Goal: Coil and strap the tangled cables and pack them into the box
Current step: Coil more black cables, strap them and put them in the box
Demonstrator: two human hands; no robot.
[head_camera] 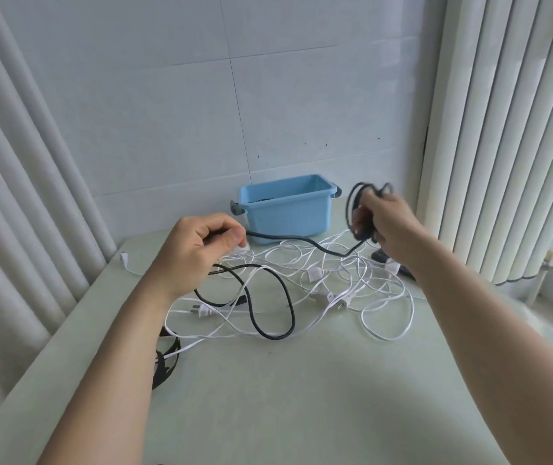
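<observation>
Black cable, one: right hand grips coiled end, left hand pinches run; one blue box; white cables tangled.

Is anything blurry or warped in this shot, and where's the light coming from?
Head view: the black coil in the right hand is motion-blurred; the blinds bow from wide-angle distortion; soft daylight seems to come from the right.

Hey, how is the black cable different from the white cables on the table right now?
The black cable is dark and thicker; the white cables are pale and thinner. The black cable is held by both hands, partly wound into loops in the right hand, with the left hand gripping a stretch of it. The white cables lie unheld in a loose tangle on the table. Both cross each other and sit outside the blue box.
</observation>
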